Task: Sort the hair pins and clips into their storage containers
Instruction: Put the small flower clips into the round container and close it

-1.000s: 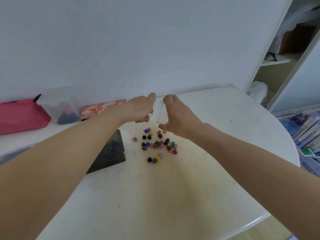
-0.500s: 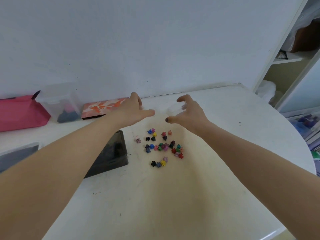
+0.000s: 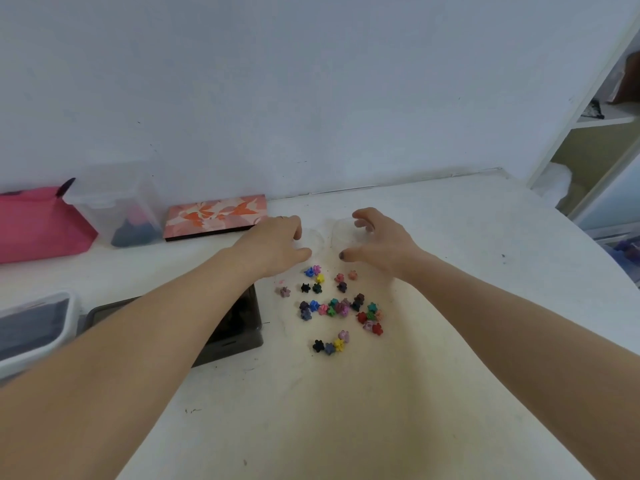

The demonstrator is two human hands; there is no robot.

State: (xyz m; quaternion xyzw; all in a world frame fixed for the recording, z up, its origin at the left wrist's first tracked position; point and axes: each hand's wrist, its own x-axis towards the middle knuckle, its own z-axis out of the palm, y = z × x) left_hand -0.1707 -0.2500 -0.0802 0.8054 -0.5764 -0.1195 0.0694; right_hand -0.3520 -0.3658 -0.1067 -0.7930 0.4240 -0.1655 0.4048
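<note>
I see a white table (image 3: 450, 341) set against a pale wall (image 3: 311, 81), its right edge curving away toward a shelving unit (image 3: 595, 133). At the back left stands a clear lidded tub (image 3: 117, 209) with dark and pink items heaped in its bottom; beside it lie a pink pouch (image 3: 38, 226) and a floral orange-and-pink box (image 3: 216, 216). Nearer me on the left sit a white-rimmed container (image 3: 34, 323) with dark contents and a smoky dark box (image 3: 239, 323), partly hidden under my left forearm. The small flower-shaped hair clips (image 3: 339, 306) lie scattered in many colours on the table's middle, just in front of both hands. Two small clear cups (image 3: 341, 233) stand between the hands, faint and hard to make out. My left hand (image 3: 277, 244) has its grip curled loosely by the left cup; I cannot tell whether it touches. My right hand (image 3: 377, 244) has its grip spread apart, fingers arched over the right cup, holding nothing. Bare tabletop stretches wide toward me and to the right.
</note>
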